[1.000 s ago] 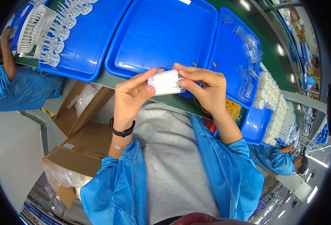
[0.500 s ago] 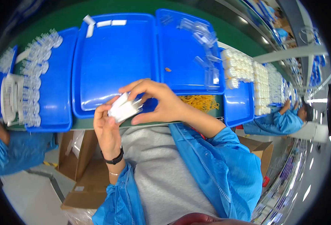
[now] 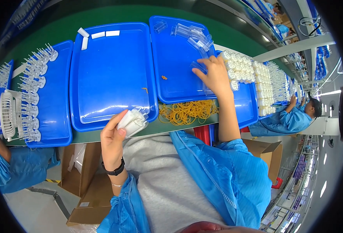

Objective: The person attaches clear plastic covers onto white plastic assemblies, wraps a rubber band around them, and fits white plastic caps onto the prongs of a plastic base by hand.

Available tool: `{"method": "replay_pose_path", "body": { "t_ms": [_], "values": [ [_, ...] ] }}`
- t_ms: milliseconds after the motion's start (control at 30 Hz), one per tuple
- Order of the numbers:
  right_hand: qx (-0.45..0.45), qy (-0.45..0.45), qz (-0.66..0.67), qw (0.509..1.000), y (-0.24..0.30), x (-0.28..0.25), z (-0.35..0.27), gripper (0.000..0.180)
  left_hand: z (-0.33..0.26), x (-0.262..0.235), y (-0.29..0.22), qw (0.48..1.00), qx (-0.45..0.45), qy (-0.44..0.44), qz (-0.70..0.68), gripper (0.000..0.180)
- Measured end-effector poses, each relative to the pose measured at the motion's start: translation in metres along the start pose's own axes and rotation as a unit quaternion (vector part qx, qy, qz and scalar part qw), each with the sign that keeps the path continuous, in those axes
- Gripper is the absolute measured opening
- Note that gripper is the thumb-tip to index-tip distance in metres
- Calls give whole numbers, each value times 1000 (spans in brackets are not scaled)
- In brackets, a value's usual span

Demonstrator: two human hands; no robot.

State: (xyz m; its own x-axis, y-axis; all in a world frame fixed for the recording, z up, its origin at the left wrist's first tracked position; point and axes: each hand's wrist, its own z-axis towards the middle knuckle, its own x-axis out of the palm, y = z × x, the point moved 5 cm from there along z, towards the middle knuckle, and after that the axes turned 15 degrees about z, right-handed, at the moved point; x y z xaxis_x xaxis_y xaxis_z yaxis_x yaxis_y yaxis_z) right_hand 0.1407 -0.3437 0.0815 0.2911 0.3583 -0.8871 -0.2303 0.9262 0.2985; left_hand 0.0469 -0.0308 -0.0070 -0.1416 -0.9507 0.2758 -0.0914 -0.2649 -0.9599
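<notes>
My left hand [image 3: 113, 139] is closed round a small bundle of white plastic pieces [image 3: 131, 123], with some clear plastic at its far end. The bundle is above the near edge of the middle blue tray [image 3: 113, 73]. My right hand [image 3: 217, 75] reaches over the right-hand blue tray [image 3: 171, 73], thumb and fingers apart. Just by its fingertips lie clear plastic pieces [image 3: 199, 66], partly hidden by the hand. More clear pieces [image 3: 196, 38] lie along that tray's far right side. Several white pieces [image 3: 112, 33] rest at the far end of the middle tray.
Yellow rubber bands [image 3: 189, 112] lie heaped before the right-hand tray. To the right stand rows of white cylindrical parts [image 3: 239, 66]; to the left, a tray holds clear pronged parts [image 3: 32, 99] beside a white slotted frame [image 3: 7, 114]. Co-workers [image 3: 291, 116] sit at both sides. Cardboard boxes [image 3: 92, 198] stand below.
My right hand has left the bundle and moved right and away, over the clear pieces. My left hand still holds the bundle. The rubber bands are now uncovered by my forearm.
</notes>
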Motion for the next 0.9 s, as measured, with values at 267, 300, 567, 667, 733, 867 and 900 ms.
{"method": "replay_pose_path", "body": {
  "t_ms": [267,300,567,667,733,867,900],
  "values": [
    [-99,14,143,985,19,6,2,18,-1,2,-1,1000,-22,11,-9,47],
    [-101,16,147,984,31,3,3,18,-2,3,-3,1000,-24,6,-8,47],
    [-18,215,568,794,115,29,-6,17,-1,3,-10,1000,11,-11,1,41],
    [-8,230,601,765,129,36,-7,16,0,4,-16,999,49,-2,8,39],
    [3,218,618,755,132,42,-7,15,-1,3,-19,998,61,-4,17,38],
    [-7,200,630,750,135,40,-5,14,-1,2,-22,997,72,-5,21,38],
    [-8,202,631,749,137,39,-5,14,-1,2,-22,997,72,-4,25,38]
  ]
}}
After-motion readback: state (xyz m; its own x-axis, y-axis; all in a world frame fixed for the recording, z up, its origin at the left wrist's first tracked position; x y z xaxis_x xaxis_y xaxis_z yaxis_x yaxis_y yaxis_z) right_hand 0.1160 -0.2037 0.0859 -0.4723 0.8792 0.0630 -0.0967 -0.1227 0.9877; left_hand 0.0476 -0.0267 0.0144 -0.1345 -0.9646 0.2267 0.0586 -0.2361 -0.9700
